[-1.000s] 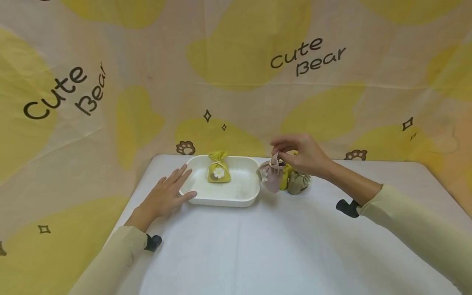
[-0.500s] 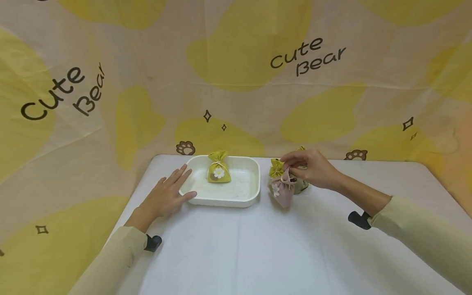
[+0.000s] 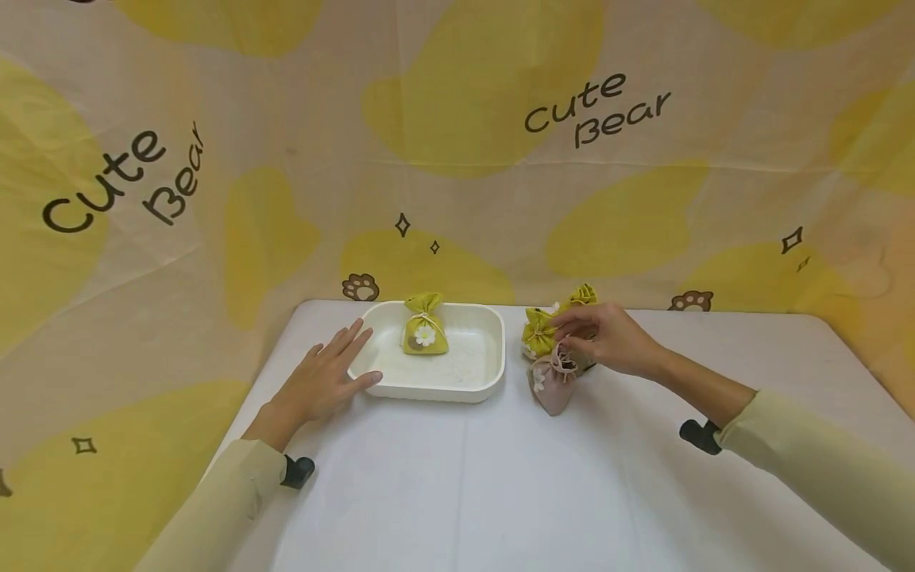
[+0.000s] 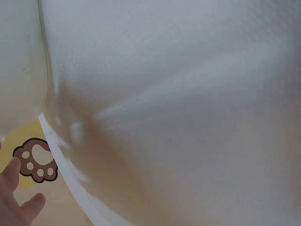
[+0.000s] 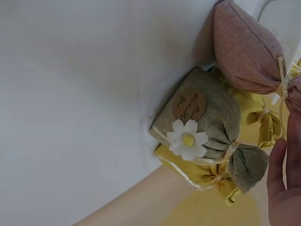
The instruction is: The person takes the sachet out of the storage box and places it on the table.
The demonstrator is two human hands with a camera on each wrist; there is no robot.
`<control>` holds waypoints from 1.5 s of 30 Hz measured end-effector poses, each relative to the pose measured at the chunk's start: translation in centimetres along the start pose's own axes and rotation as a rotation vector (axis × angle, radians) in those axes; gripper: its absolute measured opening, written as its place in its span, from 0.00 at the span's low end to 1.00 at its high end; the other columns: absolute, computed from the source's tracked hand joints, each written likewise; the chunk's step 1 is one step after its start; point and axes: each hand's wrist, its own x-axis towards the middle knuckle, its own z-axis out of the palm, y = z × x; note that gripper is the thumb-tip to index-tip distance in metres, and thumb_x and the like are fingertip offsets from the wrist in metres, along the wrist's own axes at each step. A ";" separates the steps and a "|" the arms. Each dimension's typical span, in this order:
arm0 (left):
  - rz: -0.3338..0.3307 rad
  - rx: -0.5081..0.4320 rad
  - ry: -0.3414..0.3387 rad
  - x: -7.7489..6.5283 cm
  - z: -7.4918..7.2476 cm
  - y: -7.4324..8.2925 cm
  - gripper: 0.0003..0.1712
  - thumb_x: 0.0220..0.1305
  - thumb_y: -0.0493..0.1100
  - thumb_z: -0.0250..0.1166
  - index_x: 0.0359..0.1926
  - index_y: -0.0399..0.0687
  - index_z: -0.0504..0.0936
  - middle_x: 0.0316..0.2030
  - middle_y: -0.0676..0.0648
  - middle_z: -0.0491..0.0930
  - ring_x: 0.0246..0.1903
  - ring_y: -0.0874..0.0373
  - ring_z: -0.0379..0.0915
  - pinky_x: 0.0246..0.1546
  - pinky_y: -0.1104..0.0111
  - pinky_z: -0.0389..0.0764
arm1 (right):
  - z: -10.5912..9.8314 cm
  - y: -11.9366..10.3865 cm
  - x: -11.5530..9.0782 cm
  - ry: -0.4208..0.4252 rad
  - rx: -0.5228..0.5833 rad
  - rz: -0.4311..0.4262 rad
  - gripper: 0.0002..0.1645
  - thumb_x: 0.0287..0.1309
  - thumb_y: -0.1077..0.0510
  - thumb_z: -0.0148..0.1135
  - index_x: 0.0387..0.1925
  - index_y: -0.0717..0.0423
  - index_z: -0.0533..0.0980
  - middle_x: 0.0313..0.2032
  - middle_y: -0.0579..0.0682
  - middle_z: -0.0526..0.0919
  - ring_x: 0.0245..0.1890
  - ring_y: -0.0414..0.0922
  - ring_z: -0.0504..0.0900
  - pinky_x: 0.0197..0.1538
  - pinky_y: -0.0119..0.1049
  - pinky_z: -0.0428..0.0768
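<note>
My left hand (image 3: 322, 377) lies with spread fingers at the left rim of a white tray (image 3: 429, 392). In the tray sits a yellow drawstring pouch (image 3: 415, 326) with a white flower. My right hand (image 3: 611, 338) is at the gathered top of a pink drawstring pouch (image 3: 556, 391), thumb and fingers apart just above its flared mouth. The pink pouch leans beside a grey-green pouch (image 5: 214, 106) with a daisy and round label. Two yellow pouches (image 3: 538, 335) stand close by, partly hidden by my right hand. Fingertips of the left hand show in the left wrist view.
A white cloth covers the table (image 3: 457, 485). Right behind it hangs a yellow-and-beige printed backdrop (image 3: 457, 159) with lettering and paw prints. The pouch group stands just right of the tray, near the table's back edge.
My right hand has carried the pink pouch rightward and down from beside the tray to the front of the other pouches, and its fingers have parted from the top. The left hand has stayed put.
</note>
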 end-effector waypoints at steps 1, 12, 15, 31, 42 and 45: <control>-0.001 -0.001 0.001 0.0 0.0 0.0 0.49 0.69 0.72 0.47 0.79 0.49 0.49 0.79 0.47 0.40 0.76 0.40 0.42 0.69 0.37 0.48 | -0.1 0.0 0.1 0.005 -0.014 -0.002 0.16 0.58 0.71 0.66 0.50 0.65 0.81 0.40 0.54 0.88 0.40 0.45 0.86 0.44 0.32 0.83; -0.019 0.002 -0.011 -0.2 0.0 -0.1 0.50 0.69 0.74 0.46 0.79 0.50 0.48 0.79 0.48 0.39 0.76 0.41 0.41 0.69 0.37 0.47 | -0.2 -1.4 2.2 0.074 -0.042 -0.077 0.19 0.58 0.67 0.68 0.52 0.64 0.80 0.43 0.56 0.87 0.42 0.49 0.86 0.48 0.46 0.84; -0.021 0.003 -0.014 -0.2 0.1 -0.1 0.50 0.68 0.74 0.46 0.79 0.50 0.48 0.79 0.47 0.39 0.76 0.41 0.41 0.69 0.37 0.47 | 0.1 -1.9 3.0 0.075 0.007 -0.095 0.20 0.57 0.68 0.68 0.53 0.65 0.80 0.46 0.60 0.86 0.44 0.52 0.86 0.50 0.48 0.83; -0.014 0.008 -0.006 -0.3 0.0 -0.2 0.50 0.69 0.73 0.46 0.79 0.50 0.49 0.79 0.48 0.39 0.76 0.40 0.42 0.69 0.37 0.48 | 3.0 -5.5 7.2 0.028 0.139 -0.033 0.30 0.61 0.62 0.68 0.64 0.64 0.73 0.58 0.60 0.80 0.51 0.54 0.85 0.54 0.45 0.82; -0.001 0.005 0.011 -0.1 0.1 -0.2 0.49 0.69 0.73 0.47 0.79 0.50 0.50 0.79 0.49 0.40 0.76 0.41 0.42 0.69 0.38 0.49 | 5.7 -6.8 9.8 0.027 0.221 0.032 0.34 0.62 0.62 0.66 0.68 0.63 0.68 0.65 0.61 0.73 0.54 0.57 0.83 0.54 0.44 0.81; -0.002 0.004 0.015 0.0 0.1 -0.2 0.49 0.68 0.74 0.46 0.79 0.51 0.50 0.79 0.49 0.40 0.76 0.42 0.42 0.70 0.38 0.49 | 6.3 -7.0 10.4 0.019 0.210 0.049 0.34 0.63 0.62 0.66 0.69 0.62 0.68 0.65 0.61 0.73 0.54 0.57 0.83 0.54 0.43 0.82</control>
